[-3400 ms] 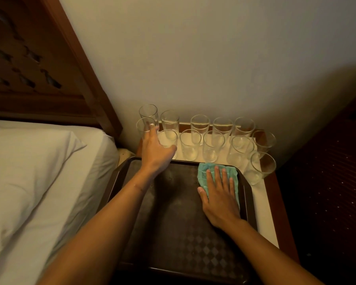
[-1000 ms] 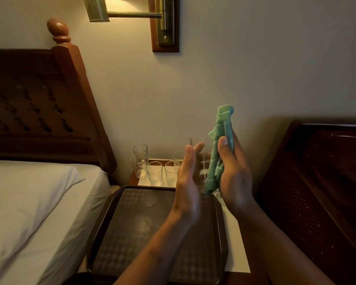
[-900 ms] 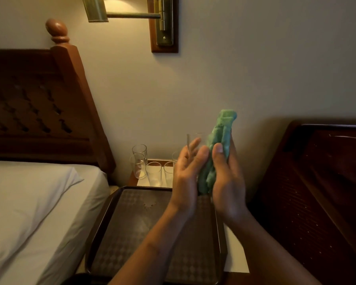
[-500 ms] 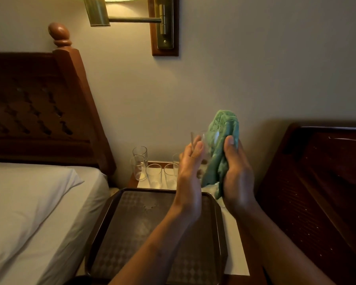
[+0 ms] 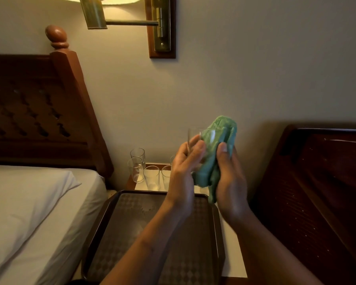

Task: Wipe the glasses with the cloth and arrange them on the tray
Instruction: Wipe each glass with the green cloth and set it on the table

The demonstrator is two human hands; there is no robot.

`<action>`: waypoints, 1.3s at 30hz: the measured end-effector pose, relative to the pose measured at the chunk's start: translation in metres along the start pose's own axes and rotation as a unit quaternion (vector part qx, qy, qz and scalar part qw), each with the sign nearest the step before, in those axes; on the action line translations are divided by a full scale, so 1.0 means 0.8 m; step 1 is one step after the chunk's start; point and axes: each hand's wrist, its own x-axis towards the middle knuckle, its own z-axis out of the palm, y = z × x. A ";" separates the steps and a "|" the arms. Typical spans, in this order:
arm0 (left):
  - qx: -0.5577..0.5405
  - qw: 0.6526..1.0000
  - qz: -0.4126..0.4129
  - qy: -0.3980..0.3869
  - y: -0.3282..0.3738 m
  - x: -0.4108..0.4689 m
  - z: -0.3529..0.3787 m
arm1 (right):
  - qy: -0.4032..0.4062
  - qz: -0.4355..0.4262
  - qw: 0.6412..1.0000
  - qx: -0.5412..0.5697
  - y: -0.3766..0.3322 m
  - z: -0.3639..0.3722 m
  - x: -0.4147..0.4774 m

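Since half a second ago the left hand (image 5: 182,173) has curled its fingers closer round the glass (image 5: 193,135). The right hand (image 5: 229,177) grips the bunched green cloth (image 5: 221,132) against the glass's right side, thumb pressed on it. The glass stands upright at frame centre, long axis vertical, above the tray's (image 5: 103,219) far edge. Spare glasses (image 5: 151,177) stand on the worktop (image 5: 230,266) behind, hemmed between the bed (image 5: 29,202) and a dark wooden panel (image 5: 317,182).

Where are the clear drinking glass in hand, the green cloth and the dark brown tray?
clear drinking glass (image 5: 194,134): head view, upper wall.
green fuzzy cloth (image 5: 226,130): head view, upper fold.
dark brown patterned tray (image 5: 132,233): head view, bare floor.
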 end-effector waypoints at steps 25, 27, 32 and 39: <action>0.004 1.000 0.016 0.026 -0.008 -0.011 0.009 | 0.009 0.010 0.999 0.032 -0.018 0.000 0.023; 0.002 1.000 0.019 0.019 -0.001 -0.002 0.006 | 0.001 -0.010 1.000 0.022 -0.012 0.003 0.015; -0.033 0.997 -0.003 0.064 0.016 0.009 0.002 | -0.059 -0.039 0.998 0.002 0.007 0.002 -0.010; 0.008 1.000 -0.011 0.015 -0.016 -0.013 0.007 | 0.015 0.015 0.999 0.039 -0.009 -0.014 0.015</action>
